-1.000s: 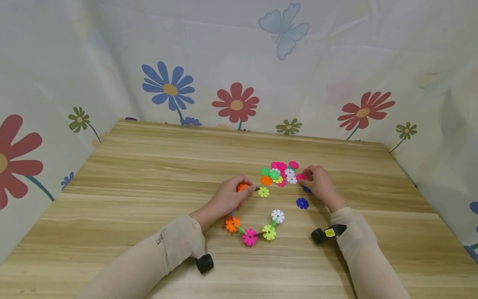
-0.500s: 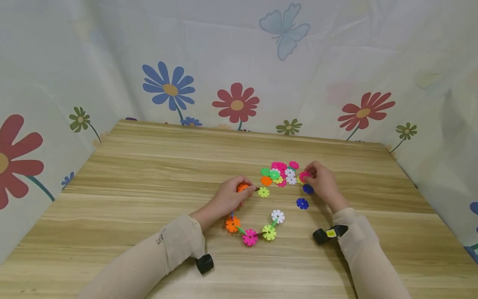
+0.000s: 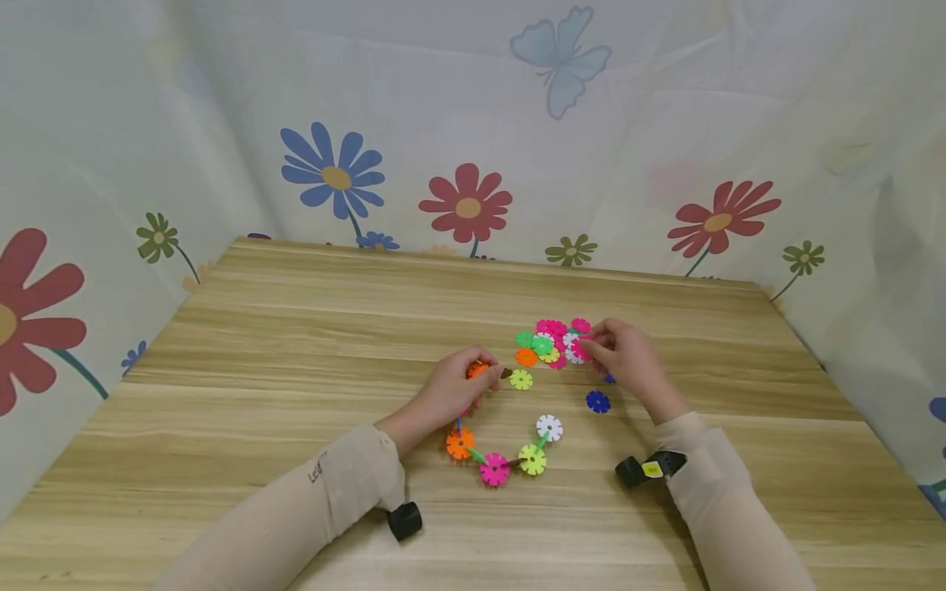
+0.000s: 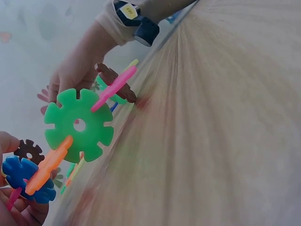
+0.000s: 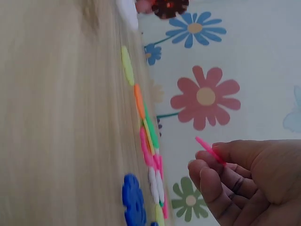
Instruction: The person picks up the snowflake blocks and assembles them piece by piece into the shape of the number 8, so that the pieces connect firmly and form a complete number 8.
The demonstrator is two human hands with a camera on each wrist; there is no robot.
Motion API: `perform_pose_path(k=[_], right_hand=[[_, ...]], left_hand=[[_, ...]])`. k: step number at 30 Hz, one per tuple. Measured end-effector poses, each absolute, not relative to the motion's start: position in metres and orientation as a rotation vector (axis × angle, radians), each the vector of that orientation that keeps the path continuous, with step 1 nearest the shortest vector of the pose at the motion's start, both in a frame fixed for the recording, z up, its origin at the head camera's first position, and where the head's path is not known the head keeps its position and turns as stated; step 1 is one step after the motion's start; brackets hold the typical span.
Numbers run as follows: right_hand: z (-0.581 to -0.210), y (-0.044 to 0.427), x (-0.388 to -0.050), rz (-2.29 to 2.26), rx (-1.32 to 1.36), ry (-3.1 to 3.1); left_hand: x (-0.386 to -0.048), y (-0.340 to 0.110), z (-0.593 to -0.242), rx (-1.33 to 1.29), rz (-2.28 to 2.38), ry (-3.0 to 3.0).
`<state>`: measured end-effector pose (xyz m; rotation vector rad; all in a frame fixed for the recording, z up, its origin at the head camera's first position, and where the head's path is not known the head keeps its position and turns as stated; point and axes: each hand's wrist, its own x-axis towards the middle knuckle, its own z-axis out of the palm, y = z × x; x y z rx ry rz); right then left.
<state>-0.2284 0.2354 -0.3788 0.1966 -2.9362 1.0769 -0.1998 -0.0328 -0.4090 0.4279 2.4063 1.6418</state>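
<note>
Orange, pink, yellow and white discs linked in a chain (image 3: 489,473)
Left hand (image 3: 445,389) grips the chain's far end; then a loose pile (image 3: 544,345) on the table (image 3: 332,328); right hand (image 3: 632,361) pinches a pink disc (image 5: 207,146) over the pile's right side.

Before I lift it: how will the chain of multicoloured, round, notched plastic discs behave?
The disc chain, gripped by the left hand, joins at interlocking notches, so probably bends little. Its thin discs suggest it is light. Short notches might twist loose under load.
</note>
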Motion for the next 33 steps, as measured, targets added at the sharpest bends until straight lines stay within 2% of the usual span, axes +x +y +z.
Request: perform_pose_path(k=[21,33], right_hand=[[-0.374,0.188,-0.205,1.467,0.613,-2.889],[-0.383,0.176,-0.202,1.551,0.653,-2.87]], left_hand=[[-0.199,-0.034,-0.408,0.427,1.636,2.401],[-0.197,-0.032,-0.407,0.472,1.674,2.379]])
